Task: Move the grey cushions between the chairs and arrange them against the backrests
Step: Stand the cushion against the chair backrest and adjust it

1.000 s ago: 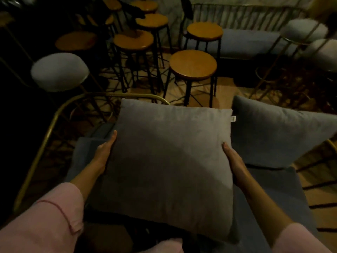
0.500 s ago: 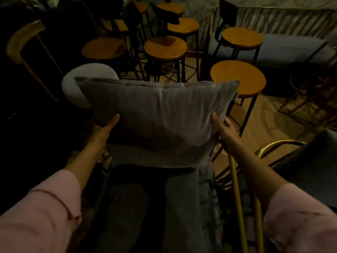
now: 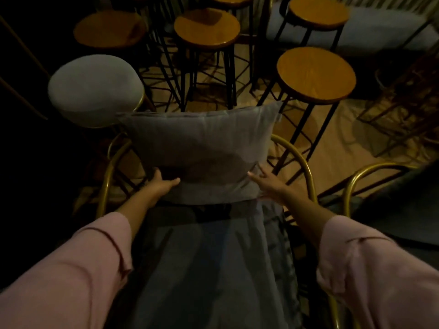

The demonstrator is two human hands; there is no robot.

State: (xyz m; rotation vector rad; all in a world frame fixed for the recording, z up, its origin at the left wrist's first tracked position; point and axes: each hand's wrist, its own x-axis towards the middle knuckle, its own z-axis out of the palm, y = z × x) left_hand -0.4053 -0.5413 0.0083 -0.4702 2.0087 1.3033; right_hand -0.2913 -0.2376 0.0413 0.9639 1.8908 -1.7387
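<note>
A grey cushion (image 3: 199, 148) stands upright at the back of a blue-grey seat (image 3: 213, 257), leaning on the gold tube backrest (image 3: 306, 172) of the chair in front of me. My left hand (image 3: 161, 185) grips its lower left corner, thumb up along the side. My right hand (image 3: 275, 186) lies at its lower right corner with the fingers stretched out and apart, touching the fabric. A second chair with a gold frame (image 3: 356, 179) stands at the right, with a dark cushion (image 3: 403, 210) on it, mostly in shadow.
Behind the backrest stand several round wooden stools on black legs, the nearest (image 3: 316, 74) close to the cushion's right top corner. A grey padded stool (image 3: 95, 86) stands at the left. A long grey bench (image 3: 380, 32) runs along the far right. The left side is dark.
The cushion was carried from the right chair to this one and lowered onto the seat against the backrest. Both hands slid from its sides down to its lower corners.
</note>
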